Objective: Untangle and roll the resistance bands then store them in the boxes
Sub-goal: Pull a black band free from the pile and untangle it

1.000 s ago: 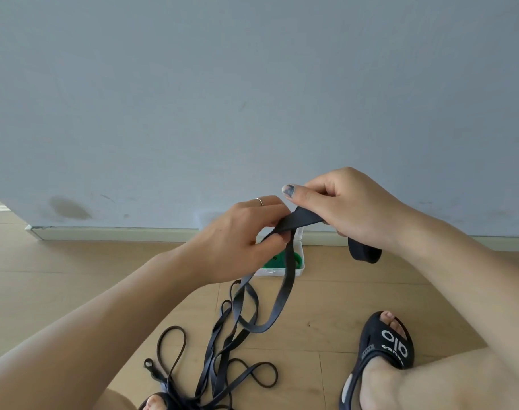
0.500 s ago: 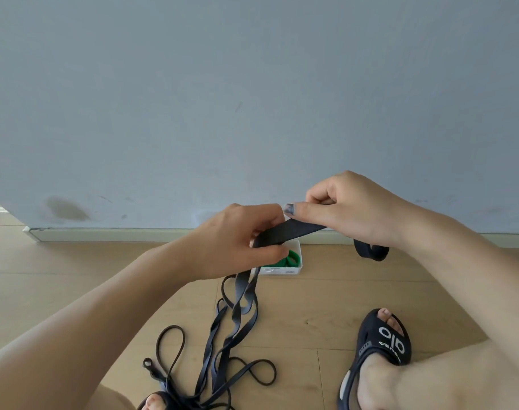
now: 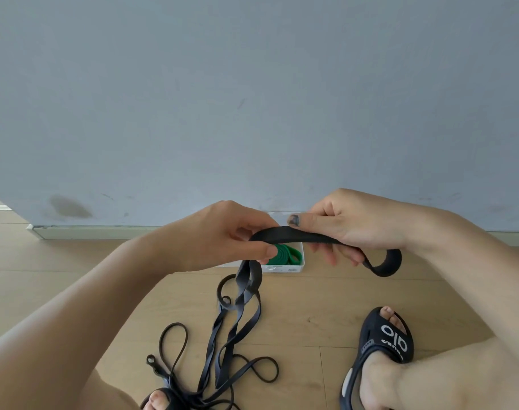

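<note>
Head view, looking forward and down: my left hand [image 3: 222,235] and my right hand [image 3: 353,223] hold one black resistance band [image 3: 296,235] between them above the wooden floor [image 3: 75,276]. Left hand: thumb and fingers pinch the band at its left end. Right hand: the thumb presses on top of the band and the fingers curl beneath it, so this hand grips it as well. A short loop of the band curves out to the right of my right hand. Below my left hand the rest of the band hangs down and joins a tangle of black bands [image 3: 222,350] lying on the near floor. A white box [image 3: 293,269] stands on the floor beyond my hands, close to the grey wall [image 3: 252,99]; a rolled green band [image 3: 285,254] lies inside it. My right foot wears a black sandal [image 3: 385,344] at the near right; my left toes show at the bottom edge, touching the tangle.
</note>
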